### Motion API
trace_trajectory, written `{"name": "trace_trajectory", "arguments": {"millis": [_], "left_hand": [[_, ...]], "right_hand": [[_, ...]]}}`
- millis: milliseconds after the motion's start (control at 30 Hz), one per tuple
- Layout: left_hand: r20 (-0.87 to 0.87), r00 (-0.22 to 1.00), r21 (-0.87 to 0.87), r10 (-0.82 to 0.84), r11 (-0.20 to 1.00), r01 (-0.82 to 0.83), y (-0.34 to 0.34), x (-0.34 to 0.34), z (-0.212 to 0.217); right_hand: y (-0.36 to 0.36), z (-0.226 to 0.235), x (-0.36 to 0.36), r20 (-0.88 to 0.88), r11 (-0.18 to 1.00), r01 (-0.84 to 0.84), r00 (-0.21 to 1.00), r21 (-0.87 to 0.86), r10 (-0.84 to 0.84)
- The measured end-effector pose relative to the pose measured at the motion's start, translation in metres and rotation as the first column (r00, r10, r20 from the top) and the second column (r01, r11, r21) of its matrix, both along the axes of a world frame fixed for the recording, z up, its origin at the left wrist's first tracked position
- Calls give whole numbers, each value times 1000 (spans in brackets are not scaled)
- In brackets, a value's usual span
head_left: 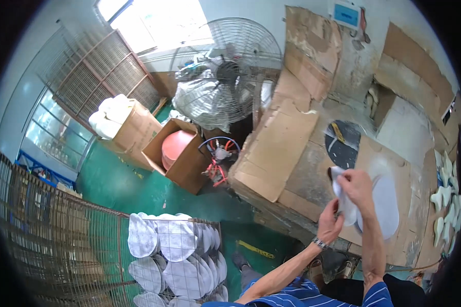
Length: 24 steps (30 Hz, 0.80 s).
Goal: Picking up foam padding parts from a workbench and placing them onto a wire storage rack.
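Over the cardboard-covered table, both hands grip a thin white sheet-like piece (347, 211) that is folded or curled, its top edge dark underneath. My right hand (357, 188) is closed on its upper part. Lower down, my left hand (330, 225), with a watch at the wrist, pinches its left edge. A flat white oval piece (386, 207) lies just right of my hands, partly covered by my right forearm. Beyond them is a dark oval patch (342, 151) with a yellow strip (337, 132) on it.
Several small pale curved pieces (445, 202) lie at the table's right. Wire racks (174, 253) holding rounded white pieces stand at lower left. A box with a red round object (176, 146), a box of white material (133, 130) and a large caged fan (228, 71) stand beyond.
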<state>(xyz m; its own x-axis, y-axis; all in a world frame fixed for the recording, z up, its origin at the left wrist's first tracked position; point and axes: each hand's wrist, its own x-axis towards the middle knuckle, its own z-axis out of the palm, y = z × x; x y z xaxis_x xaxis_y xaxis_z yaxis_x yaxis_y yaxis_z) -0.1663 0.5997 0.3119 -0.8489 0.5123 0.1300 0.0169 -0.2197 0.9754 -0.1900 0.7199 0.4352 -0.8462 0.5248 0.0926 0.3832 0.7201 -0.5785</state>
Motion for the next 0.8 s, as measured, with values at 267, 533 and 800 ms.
{"name": "trace_trajectory", "arguments": {"millis": [267,533,800], "left_hand": [[168,934,-248,314,931,-268,-256,-52,-12],[458,721,-124,520,840,-527,-496,-60,-32],[685,341,225,644,257,-940,-707,-73,-11]], "right_hand": [[-231,-57,-127,372,853,-513,777,-94,508],[-434,-112,-249,486,832,-555,725,-6,487],[-522,-165,-215,412,686,-654,556,-318,722]]}}
